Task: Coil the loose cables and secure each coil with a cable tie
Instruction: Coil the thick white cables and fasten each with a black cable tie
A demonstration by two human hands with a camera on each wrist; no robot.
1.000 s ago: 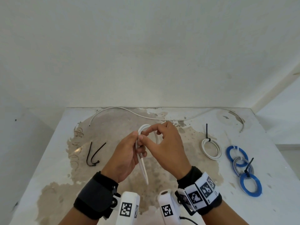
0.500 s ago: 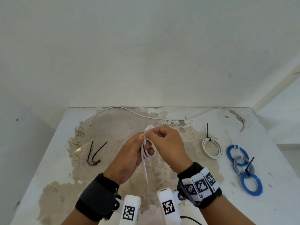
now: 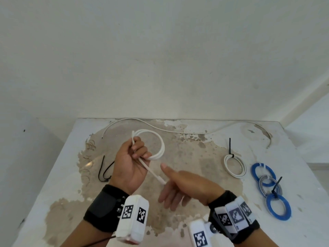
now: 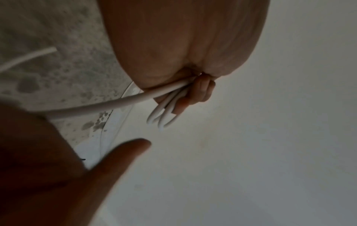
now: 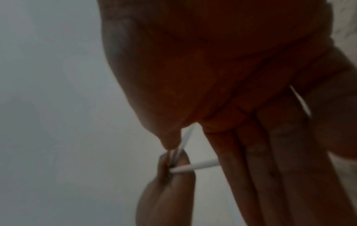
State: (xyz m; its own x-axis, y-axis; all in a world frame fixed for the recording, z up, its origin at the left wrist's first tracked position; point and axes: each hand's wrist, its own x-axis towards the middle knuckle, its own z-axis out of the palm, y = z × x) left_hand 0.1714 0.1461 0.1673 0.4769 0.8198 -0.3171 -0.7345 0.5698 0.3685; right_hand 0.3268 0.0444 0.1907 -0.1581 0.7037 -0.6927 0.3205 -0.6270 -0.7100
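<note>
Nearest, the right hand (image 3: 185, 186) is held loose with fingers straight, nothing gripped. Just beyond, the white cable coil (image 3: 156, 145) is kept bunched in the left hand (image 3: 130, 163), over the table (image 3: 53, 175). A loose cable (image 3: 178, 131) is lying at the far edge.

- The left hand (image 4: 185, 45) fills the upper middle of the frame, its curled fingers (image 4: 201, 90) pinching a bundle of round white plastic cable loops (image 4: 164, 113).
- One strand of the cable runs out leftwards from the grip.
- A blurred finger of the right hand (image 4: 119, 160) points up from the lower left, apart from the loops.
- The stained, mottled white tabletop (image 4: 58, 76) lies behind, with a thin loose white cable end (image 4: 29, 57) on it.
</note>
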